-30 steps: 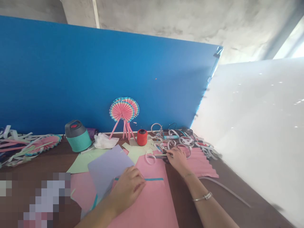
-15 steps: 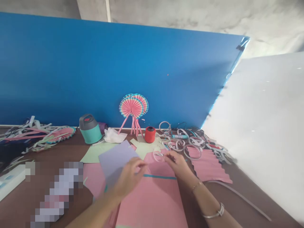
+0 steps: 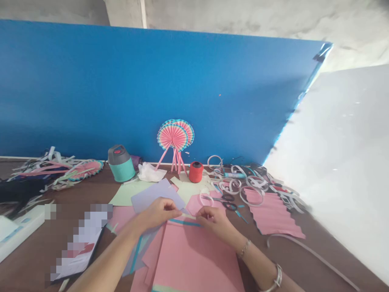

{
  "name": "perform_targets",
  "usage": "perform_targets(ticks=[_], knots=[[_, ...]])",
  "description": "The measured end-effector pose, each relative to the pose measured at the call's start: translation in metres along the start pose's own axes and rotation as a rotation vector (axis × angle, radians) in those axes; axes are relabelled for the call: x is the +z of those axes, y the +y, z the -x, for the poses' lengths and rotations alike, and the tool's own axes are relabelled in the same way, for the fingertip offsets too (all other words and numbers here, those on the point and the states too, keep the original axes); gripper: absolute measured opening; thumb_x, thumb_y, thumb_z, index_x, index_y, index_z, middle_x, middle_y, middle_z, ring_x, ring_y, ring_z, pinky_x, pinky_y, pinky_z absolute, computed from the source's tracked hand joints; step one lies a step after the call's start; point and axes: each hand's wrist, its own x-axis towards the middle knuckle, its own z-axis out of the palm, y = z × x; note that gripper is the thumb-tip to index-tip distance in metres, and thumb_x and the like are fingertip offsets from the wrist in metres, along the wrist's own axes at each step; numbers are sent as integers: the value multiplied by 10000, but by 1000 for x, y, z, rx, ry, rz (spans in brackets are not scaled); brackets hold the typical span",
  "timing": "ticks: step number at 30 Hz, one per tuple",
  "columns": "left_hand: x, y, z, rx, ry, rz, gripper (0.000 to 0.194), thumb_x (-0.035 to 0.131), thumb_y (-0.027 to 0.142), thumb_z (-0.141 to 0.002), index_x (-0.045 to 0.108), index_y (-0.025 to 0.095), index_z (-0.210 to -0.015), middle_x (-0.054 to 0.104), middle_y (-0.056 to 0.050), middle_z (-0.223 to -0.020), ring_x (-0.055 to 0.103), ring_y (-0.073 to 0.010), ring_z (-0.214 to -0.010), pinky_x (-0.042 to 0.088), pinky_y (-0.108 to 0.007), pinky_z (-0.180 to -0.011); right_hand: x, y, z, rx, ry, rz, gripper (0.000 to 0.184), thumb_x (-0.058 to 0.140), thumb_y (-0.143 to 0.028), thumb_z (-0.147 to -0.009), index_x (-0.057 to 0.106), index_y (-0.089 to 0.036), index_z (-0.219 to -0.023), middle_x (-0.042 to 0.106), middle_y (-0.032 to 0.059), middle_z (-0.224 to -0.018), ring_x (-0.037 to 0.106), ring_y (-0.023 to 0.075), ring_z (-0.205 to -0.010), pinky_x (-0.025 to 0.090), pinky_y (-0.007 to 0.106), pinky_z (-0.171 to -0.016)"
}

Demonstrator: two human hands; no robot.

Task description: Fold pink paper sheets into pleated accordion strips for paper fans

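Note:
A pink paper sheet with a blue stripe near its far end lies in front of me. Along that end runs a narrow pale paper strip. My left hand pinches at the strip's left end, and my right hand has thumb and fingers closed at its right end. The fingertips partly hide both ends. Beyond my right hand, dark-handled scissors rest by a ring of pale strip and small blue scraps.
Pleated paper fans lean on the blue panel. Near them stand a red thread spool and a teal-and-grey container. Curled strips and pleated pink paper lie right. A pixelated flat object lies left.
My right hand has moved left from the scissors, which now lie uncovered. Both hands have come together at the pink sheet's far edge, with a pale strip now between them.

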Motion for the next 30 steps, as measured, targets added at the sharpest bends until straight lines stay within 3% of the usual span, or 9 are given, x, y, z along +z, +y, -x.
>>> perform_targets(ticks=[7, 11, 15, 18, 23, 27, 30], knots=[[0, -20, -6, -272, 130, -373, 241, 641, 413, -643, 554, 190, -665, 606, -4, -696, 540, -184, -672, 297, -248, -536, 3, 3, 1, -32, -37, 123, 131, 517, -174, -765, 635, -156, -709, 670, 29, -719, 548, 134, -651, 374, 226, -593], [1, -26, -8, -312, 122, -368, 238, 662, 387, -620, 518, 199, -632, 571, 15, -599, 521, -173, -602, 271, -247, -518, 7, 7, 0, -52, -53, 191, 157, 514, -179, -775, 658, -161, -717, 689, 33, -714, 555, 134, -633, 361, 225, -580], [-5, -29, -8, -351, 30, -241, 290, 617, 460, -661, 499, 201, -605, 489, 45, -424, 424, -133, -420, 260, -243, -454, 6, 9, 0, -40, -53, 206, 158, 513, -179, -778, 661, -161, -725, 689, 29, -704, 550, 132, -624, 352, 220, -566], [-10, -28, -9, -334, 11, -122, 332, 556, 510, -700, 496, 193, -623, 503, 41, -448, 384, -105, -399, 265, -227, -429, 4, 8, 0, -29, -54, 223, 154, 518, -184, -781, 658, -158, -722, 685, 25, -693, 543, 127, -613, 349, 218, -569], [-11, -17, -10, -251, 116, -12, 400, 507, 572, -720, 529, 172, -705, 490, 47, -553, 361, -83, -451, 284, -218, -466, 1, 6, 0, -2, -72, 265, 159, 517, -185, -780, 665, -156, -730, 678, 22, -683, 543, 128, -614, 341, 217, -567], [0, -6, -6, -85, -25, 106, 424, 579, 575, -687, 595, 153, -725, 513, 34, -601, 424, -111, -549, 315, -230, -528, 1, 4, 0, 2, -79, 276, 174, 505, -175, -781, 672, -155, -735, 681, 24, -695, 546, 125, -620, 336, 215, -567], [9, -1, -2, -79, -85, 137, 357, 647, 485, -638, 630, 144, -743, 571, 7, -673, 490, -143, -631, 350, -239, -564, 1, 3, 0, 6, -72, 304, 179, 506, -173, -777, 677, -154, -727, 682, 28, -698, 541, 124, -614, 332, 219, -575]])
